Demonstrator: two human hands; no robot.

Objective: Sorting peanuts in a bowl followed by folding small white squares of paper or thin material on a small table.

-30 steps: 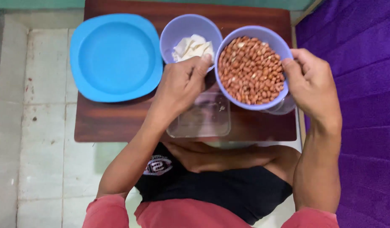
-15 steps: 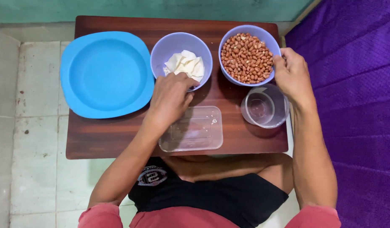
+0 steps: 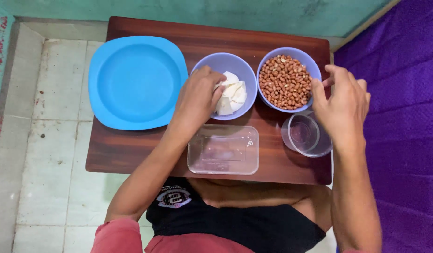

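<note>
Far left on the small wooden table (image 3: 132, 150) sits a big blue plate (image 3: 134, 82), nothing in it, hanging a bit over the table's left edge. Next to it is a purple bowl (image 3: 211, 65) with white chunks (image 3: 233, 96) inside; can't tell what they are. The left hand (image 3: 195, 100) is reaching into that bowl from the near side, fingers curled down tight on the chunks at the bowl's left half. Looks like a pinch, but the back of the hand hides the fingertips, so I can't tell if anything is actually gripped.

In front of that bowl, near the table's front edge, is a clear rectangular plastic container (image 3: 223, 150), empty-looking, just below the left wrist.

Moving right, a 2nd purple bowl (image 3: 310, 63), full of peanuts (image 3: 284, 82), stands flat on the table beside the 1st one. The right hand (image 3: 343, 105) hovers just at its right rim, fingers spread loose and wide, holding nothing, thumb close to the rim. Under that hand is a clear round cup (image 3: 305, 136), partly covered by the palm.

Right of the table is a purple mat (image 3: 403, 93), and pale floor tiles (image 3: 48, 117) run along the left.
</note>
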